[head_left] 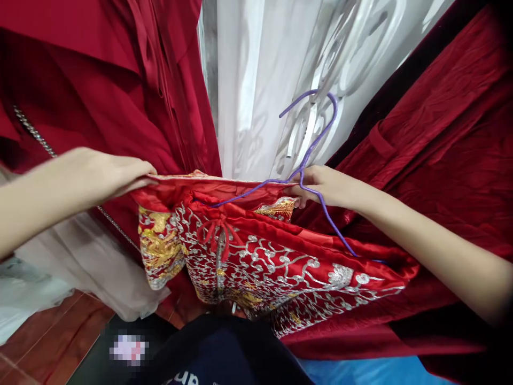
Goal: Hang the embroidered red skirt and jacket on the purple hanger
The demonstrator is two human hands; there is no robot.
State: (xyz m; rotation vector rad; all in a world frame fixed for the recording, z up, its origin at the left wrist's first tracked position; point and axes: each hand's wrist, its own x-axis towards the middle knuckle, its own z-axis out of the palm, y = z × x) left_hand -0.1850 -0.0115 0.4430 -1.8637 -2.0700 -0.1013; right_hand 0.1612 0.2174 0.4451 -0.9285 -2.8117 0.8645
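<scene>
A red garment (280, 256) with silver and gold embroidery and a red knotted fastening hangs spread between my hands. My left hand (104, 174) pinches its upper left edge. My right hand (328, 186) grips the garment's upper right edge together with a purple wire hanger (316, 144), whose hook rises above the hand and whose arm runs down to the right over the cloth.
Dark red garments hang at the left (100, 80) and right (449, 144). White satin cloth (256, 80) hangs behind the middle. Pale tulle (80, 267) spills at the lower left over a red-brown floor (48, 342). A metal chain (32, 133) crosses the left garment.
</scene>
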